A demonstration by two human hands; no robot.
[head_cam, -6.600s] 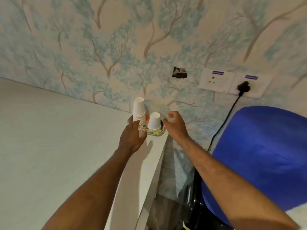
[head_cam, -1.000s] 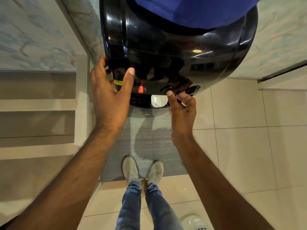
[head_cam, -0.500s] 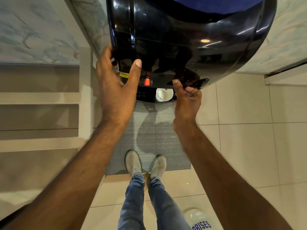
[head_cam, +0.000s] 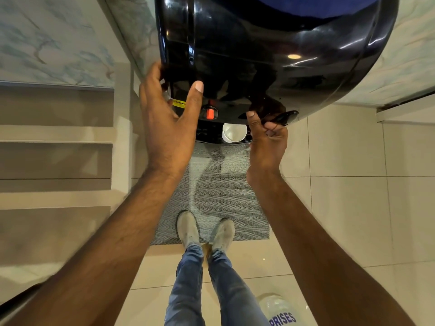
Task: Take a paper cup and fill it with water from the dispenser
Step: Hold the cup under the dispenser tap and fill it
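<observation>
The cup (head_cam: 234, 132) is seen standing unheld under the dispenser (head_cam: 270, 55), just left of the right hand (head_cam: 267, 143), whose fingers are curled, apparently on a tap lever. The left hand (head_cam: 168, 121) is spread wide against the dispenser's side. The light cup could be overfilled or toppled if the lever is held too long.

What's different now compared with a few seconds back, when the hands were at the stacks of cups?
The person turned from the shelf to the dispenser. A paper cup now stands in its tray, held by neither hand. The left hand braces the dispenser's corner; the right hand is at a tap lever. Over the last second, nothing visibly changed.
</observation>
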